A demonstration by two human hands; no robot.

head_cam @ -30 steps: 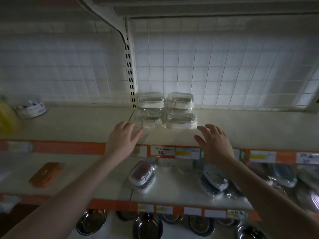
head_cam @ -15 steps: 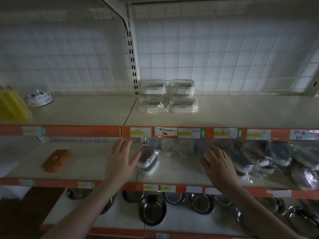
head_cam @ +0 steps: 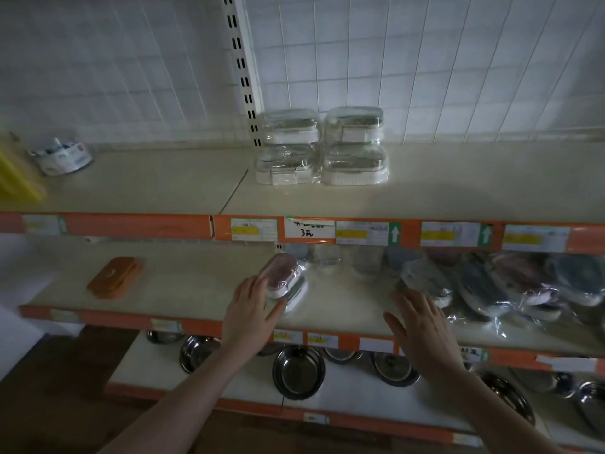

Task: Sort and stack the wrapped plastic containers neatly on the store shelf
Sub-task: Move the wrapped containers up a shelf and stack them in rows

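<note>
Several wrapped clear containers [head_cam: 322, 147] stand stacked in two neat columns at the back of the upper shelf [head_cam: 458, 188]. On the middle shelf [head_cam: 196, 290], a wrapped pair of pink-lidded containers [head_cam: 284, 280] lies tilted. My left hand [head_cam: 250, 309] reaches it with straight fingers, the thumb against its near end. My right hand [head_cam: 422, 322] hovers flat, fingers spread, beside a loose heap of wrapped dark-lidded containers [head_cam: 491, 286] at the right of that shelf.
An orange case [head_cam: 114, 277] lies at the left of the middle shelf. A yellow object [head_cam: 16, 178] and a white round pack [head_cam: 62, 155] sit at the upper shelf's left end. Steel bowls [head_cam: 298, 371] fill the bottom shelf. Orange price rails [head_cam: 131, 226] edge each shelf.
Both hands have dropped from the upper shelf's front edge to the middle shelf. The left has closed in on the pink-lidded pair, the right on the heap. My view tilted downward.
</note>
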